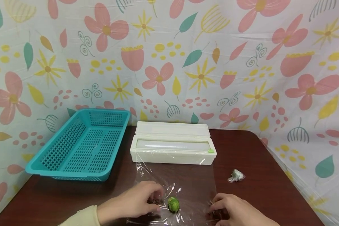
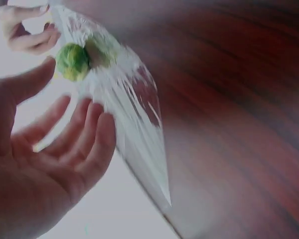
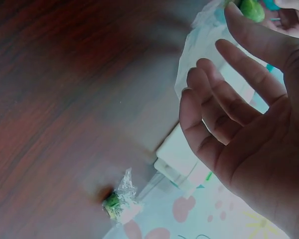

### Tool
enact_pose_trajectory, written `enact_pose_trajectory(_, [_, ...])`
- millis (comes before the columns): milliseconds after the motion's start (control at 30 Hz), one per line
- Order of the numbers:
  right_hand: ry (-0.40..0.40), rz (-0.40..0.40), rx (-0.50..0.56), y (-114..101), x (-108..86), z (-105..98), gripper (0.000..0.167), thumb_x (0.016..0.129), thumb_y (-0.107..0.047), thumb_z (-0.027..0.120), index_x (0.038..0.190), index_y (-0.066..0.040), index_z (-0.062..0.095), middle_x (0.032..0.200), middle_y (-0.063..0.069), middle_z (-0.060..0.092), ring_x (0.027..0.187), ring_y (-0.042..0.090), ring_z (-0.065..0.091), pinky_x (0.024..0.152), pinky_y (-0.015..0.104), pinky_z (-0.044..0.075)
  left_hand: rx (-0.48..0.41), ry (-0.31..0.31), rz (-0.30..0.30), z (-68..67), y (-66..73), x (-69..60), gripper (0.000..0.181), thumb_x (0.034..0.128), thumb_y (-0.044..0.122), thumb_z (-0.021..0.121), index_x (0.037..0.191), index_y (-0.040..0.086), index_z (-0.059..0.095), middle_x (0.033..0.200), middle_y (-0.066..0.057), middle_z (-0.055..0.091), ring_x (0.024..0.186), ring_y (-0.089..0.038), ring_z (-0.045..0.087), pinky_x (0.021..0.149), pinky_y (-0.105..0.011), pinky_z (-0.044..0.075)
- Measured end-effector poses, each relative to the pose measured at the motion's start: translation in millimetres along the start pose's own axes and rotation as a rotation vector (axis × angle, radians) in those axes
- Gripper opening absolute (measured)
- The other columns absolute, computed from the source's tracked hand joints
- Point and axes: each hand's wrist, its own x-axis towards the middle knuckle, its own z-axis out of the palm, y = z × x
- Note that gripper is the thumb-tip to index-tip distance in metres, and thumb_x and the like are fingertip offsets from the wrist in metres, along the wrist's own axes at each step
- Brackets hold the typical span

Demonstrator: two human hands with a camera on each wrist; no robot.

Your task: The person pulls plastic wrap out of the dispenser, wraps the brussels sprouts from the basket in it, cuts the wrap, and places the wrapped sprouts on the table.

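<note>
A green Brussels sprout (image 1: 173, 204) lies on a sheet of clear cling film (image 1: 183, 179) that runs over the table from a white cling film dispenser (image 1: 172, 157). Just left of the sprout, my left hand (image 1: 138, 201) is over the film's left side, fingers loosely bent and apart from the thumb. In the left wrist view nothing lies within that left hand (image 2: 55, 144). My right hand (image 1: 237, 210) is by the film's right edge. Its relaxed fingers hold nothing in the right wrist view, where the sprout (image 3: 251, 10) shows beyond the thumb.
A small film-wrapped green piece (image 1: 236, 175) sits on the dark wooden table (image 1: 260, 188) at the right. A teal perforated basket (image 1: 113, 169) stands at the back left. The dispenser's lid (image 1: 172, 128) is raised, and a flower-patterned sheet (image 1: 169, 62) hangs behind the table.
</note>
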Motion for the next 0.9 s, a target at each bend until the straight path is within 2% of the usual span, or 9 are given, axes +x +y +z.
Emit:
enact_pose_trajectory(67, [0.012, -0.009, -0.009, 0, -0.8, 2, 0.019, 0.085, -0.021, 0.089, 0.101, -0.027, 0.080, 0.105, -0.019, 0.060, 0.088, 0.001, 0.059, 0.068, 0.029, 0.053, 0.023, -0.039, 0.036, -6.0, -1.6, -8.6, 0.021, 0.0856, 0.025, 0.088, 0.096, 0.021, 0.071, 0.087, 0.017, 0.061, 0.079, 0.002, 0.056, 0.071, -0.017, 0.048])
enact_pose_trajectory(167, [0.009, 0.013, 0.038, 1, -2.6, 3, 0.016, 0.085, -0.019, 0.089, 0.094, -0.026, 0.079, 0.101, -0.020, 0.057, 0.081, 0.000, 0.056, 0.065, 0.028, 0.051, 0.055, -0.102, 0.091, -12.1, -5.2, -20.8, 0.019, 0.0828, 0.025, 0.089, 0.091, 0.024, 0.072, 0.084, 0.019, 0.057, 0.076, 0.005, 0.053, 0.068, -0.012, 0.044])
enact_pose_trajectory(267, [0.004, 0.029, 0.066, 2, -4.0, 3, 0.015, 0.085, -0.020, 0.089, 0.092, -0.026, 0.078, 0.099, -0.020, 0.056, 0.079, 0.000, 0.055, 0.064, 0.027, 0.050, 0.123, -0.128, 0.133, -15.3, -9.8, -31.2, 0.020, 0.0778, 0.024, 0.091, 0.089, 0.026, 0.074, 0.084, 0.022, 0.054, 0.078, 0.007, 0.052, 0.069, -0.009, 0.041])
enact_pose_trajectory(433, [0.009, 0.000, 0.048, 6, -5.2, 6, 0.013, 0.087, -0.020, 0.088, 0.093, -0.025, 0.078, 0.098, -0.020, 0.055, 0.078, -0.001, 0.053, 0.062, 0.026, 0.049, 0.206, -0.124, 0.125, -18.5, -15.7, -43.8, 0.025, 0.0713, 0.022, 0.095, 0.087, 0.028, 0.077, 0.086, 0.023, 0.052, 0.079, 0.007, 0.050, 0.071, -0.008, 0.039])
enact_pose_trajectory(600, [0.029, -0.053, -0.005, 10, -5.8, 8, 0.018, 0.084, -0.012, 0.089, 0.091, -0.025, 0.078, 0.097, -0.020, 0.053, 0.077, -0.002, 0.053, 0.062, 0.025, 0.049, 0.189, -0.109, 0.092, -22.4, -18.3, -51.3, 0.026, 0.0685, 0.020, 0.096, 0.082, 0.029, 0.076, 0.085, 0.025, 0.053, 0.079, 0.006, 0.051, 0.069, -0.010, 0.040])
enact_pose_trajectory(767, [0.026, -0.071, 0.008, 11, -5.3, 8, 0.018, 0.085, -0.011, 0.088, 0.088, -0.026, 0.079, 0.097, -0.020, 0.053, 0.078, -0.002, 0.053, 0.061, 0.025, 0.049, 0.186, -0.096, 0.094, -25.1, -19.3, -57.6, 0.025, 0.0703, 0.021, 0.096, 0.076, 0.031, 0.074, 0.086, 0.028, 0.053, 0.084, 0.006, 0.051, 0.071, -0.013, 0.042])
enact_pose_trajectory(900, [0.031, -0.127, -0.013, 13, -4.5, 8, 0.021, 0.085, -0.007, 0.087, 0.084, -0.027, 0.079, 0.096, -0.020, 0.053, 0.079, -0.003, 0.052, 0.062, 0.023, 0.049, 0.199, -0.091, 0.108, -25.6, -20.8, -60.9, 0.022, 0.0736, 0.021, 0.093, 0.076, 0.033, 0.075, 0.088, 0.028, 0.053, 0.086, 0.006, 0.052, 0.073, -0.015, 0.043])
